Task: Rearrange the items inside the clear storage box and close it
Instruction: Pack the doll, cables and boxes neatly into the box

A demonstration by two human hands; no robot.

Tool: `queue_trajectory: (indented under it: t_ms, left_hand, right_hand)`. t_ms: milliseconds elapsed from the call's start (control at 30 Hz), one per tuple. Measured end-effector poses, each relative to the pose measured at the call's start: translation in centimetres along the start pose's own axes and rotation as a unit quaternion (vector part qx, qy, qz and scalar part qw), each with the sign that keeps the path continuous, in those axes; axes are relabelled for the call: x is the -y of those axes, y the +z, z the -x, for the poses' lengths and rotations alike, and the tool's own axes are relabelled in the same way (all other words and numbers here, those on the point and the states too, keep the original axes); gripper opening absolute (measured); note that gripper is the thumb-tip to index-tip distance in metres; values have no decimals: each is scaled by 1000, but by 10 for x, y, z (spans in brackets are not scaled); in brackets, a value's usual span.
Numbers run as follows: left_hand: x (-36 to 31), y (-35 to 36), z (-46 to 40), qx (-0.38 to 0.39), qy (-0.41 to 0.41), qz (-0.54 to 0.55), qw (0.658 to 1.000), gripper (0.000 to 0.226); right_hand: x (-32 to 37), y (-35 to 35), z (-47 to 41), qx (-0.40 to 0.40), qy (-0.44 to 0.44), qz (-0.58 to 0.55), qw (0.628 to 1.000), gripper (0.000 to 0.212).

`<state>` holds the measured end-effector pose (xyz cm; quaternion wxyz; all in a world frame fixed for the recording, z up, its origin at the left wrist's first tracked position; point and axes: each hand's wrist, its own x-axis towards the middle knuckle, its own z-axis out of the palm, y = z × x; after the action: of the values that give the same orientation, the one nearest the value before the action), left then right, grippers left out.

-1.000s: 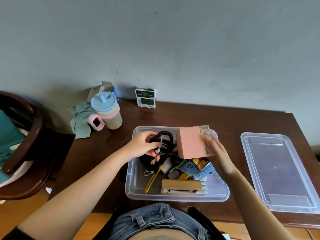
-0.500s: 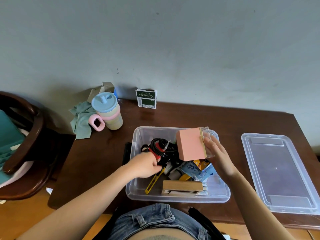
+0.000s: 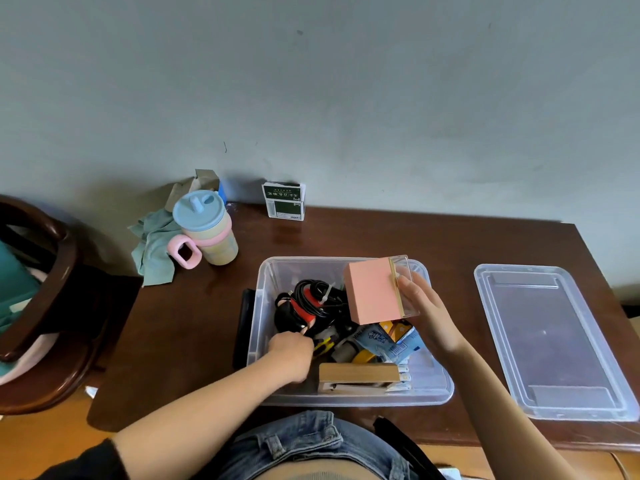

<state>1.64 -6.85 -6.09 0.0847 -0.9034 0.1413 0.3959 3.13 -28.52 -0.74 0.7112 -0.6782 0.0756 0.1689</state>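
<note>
1. Where the near edge of the brown table (image 3: 398, 237) meets the person's lap, a clear storage box (image 3: 429, 393) stands open, its lid (image 3: 554, 341) lying flat to the right.
2. Nearest inside it lies a wooden block (image 3: 358, 372).
3. Left of the block, the left hand (image 3: 291, 348) reaches into the box, fingers curled round something yellow; what exactly I cannot tell.
4. Farther in sits a black cable bundle (image 3: 311, 296).
5. Over the far right of the box, the right hand (image 3: 427, 310) holds a pink box (image 3: 372, 294) by its clear end.
6. Far left stands a lidded cup (image 3: 207, 230).
</note>
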Motion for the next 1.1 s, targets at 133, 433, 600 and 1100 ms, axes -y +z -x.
queue_trajectory:
  t_ms: [133,433,600,1100]
  left_hand:
    - [21,-35,13,-71,47,78,993,13]
    - [62,-72,1,-251,66,171,950,53]
    - [80,-58,13,-284,133,385,868,28]
    - [84,-43,50,-135,230,367,891,46]
  right_hand:
    - [0,1,1,-2,-1,7,1000,51]
    - [8,14,4,-29,-17,47,998,58]
    - [-4,56,5,36,-87,164,982,73]
    - [-15,90,-13,247,-157,549,783,94]
